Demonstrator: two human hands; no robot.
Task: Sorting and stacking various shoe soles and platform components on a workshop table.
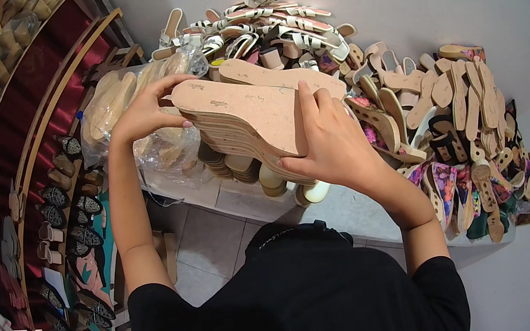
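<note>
A thick stack of tan shoe insole boards (238, 106) is between my hands, lying lengthwise from left to right. My left hand (149, 111) curves round its left end, the thumb at the near side and the fingers at the far side. My right hand (330, 138) grips the right end, with fingers across the top board and the thumb along the near edge. Behind it lies a second group of similar insole boards (292, 74), partly hidden by the stack. Below, stacks of shoe soles (242, 167) stand along the table's near edge.
Clear plastic bags of shoe forms (114, 109) lie left on the white table (355, 210). White strappy sandals (269, 19) are heaped at the back. Loose soles and floral sandals (458, 93) pile up on the right. A wooden rack (31, 133) with shoe parts stands at far left.
</note>
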